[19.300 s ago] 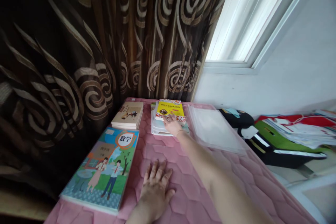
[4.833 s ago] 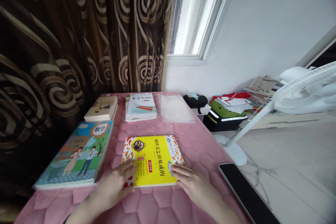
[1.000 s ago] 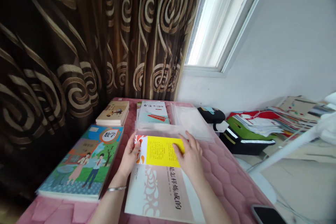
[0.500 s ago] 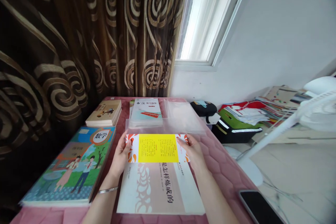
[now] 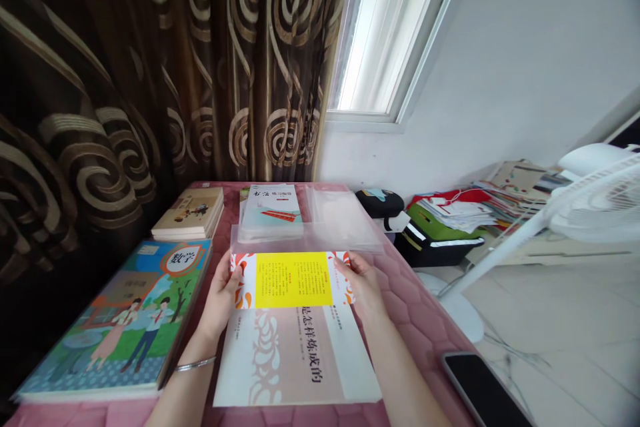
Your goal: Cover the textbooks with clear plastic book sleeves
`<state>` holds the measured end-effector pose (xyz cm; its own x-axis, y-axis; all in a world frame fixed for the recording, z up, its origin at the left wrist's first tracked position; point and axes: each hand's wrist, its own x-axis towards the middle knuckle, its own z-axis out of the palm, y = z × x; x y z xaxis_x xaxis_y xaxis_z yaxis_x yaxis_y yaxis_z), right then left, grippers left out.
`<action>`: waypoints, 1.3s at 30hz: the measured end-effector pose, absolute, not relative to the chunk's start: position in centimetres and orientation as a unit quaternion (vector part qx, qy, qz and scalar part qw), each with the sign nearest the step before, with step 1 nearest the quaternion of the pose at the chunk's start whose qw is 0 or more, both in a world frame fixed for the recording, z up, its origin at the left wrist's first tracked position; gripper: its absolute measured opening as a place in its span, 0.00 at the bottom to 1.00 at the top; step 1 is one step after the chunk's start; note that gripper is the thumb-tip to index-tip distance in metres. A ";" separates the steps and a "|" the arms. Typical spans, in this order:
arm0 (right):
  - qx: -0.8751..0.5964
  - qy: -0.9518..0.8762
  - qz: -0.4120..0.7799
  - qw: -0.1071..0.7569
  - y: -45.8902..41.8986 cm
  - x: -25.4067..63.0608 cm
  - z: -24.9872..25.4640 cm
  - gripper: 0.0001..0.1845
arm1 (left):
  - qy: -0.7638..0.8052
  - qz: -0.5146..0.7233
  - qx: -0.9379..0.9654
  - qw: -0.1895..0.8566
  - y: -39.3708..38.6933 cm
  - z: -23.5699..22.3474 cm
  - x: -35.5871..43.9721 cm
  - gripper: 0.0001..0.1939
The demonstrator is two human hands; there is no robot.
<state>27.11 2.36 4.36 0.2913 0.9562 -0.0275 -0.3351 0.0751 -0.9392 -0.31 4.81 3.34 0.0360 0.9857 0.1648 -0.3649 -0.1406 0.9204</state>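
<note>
From where I stand, the left hand [image 5: 221, 292] is closed on one end of a yellow flap [image 5: 294, 280] edged with red and orange shapes, and the right hand [image 5: 364, 285] grips the other end. Both thumbs lie on top; most of the fingers are hidden. The flap stretches between the hands, across the far part of a pale printed page [image 5: 300, 363] that lies between the forearms. A bracelet [image 5: 196, 365] circles the left wrist.

Just beyond the hands, a clear plastic sheet [image 5: 325, 242] shows past the flap, and farther off is a small pile of books [image 5: 274, 205], with more clear covers [image 5: 343, 210] to its right. Outside the left hand lie a blue-and-green textbook [image 5: 123, 320] and, farther out, some tan books [image 5: 191, 210]. A phone [image 5: 487, 388] rests near the right forearm, by the edge of the pink quilted surface [image 5: 397, 288]. Well right of the right hand stands a white fan [image 5: 595, 197].
</note>
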 end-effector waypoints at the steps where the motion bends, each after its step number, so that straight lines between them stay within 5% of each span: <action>1: -0.466 -0.329 0.493 0.657 2.4 27.1 4.3 0.22 | 0.342 0.605 0.453 0.558 4.8 3.3 -0.3 0.36; 8: -0.459 -0.291 0.487 0.684 2.5 27.2 4.5 0.35 | 0.351 0.602 0.450 0.559 4.8 2.9 -0.5 0.36; 18: -0.451 -0.328 0.492 0.669 2.3 27.1 4.8 0.22 | 0.353 0.600 0.446 0.563 4.6 3.4 -0.3 0.36; 39: -0.522 -0.396 0.426 0.624 2.8 28.0 2.2 0.23 | 0.394 0.618 0.434 0.524 4.7 2.9 -0.1 0.23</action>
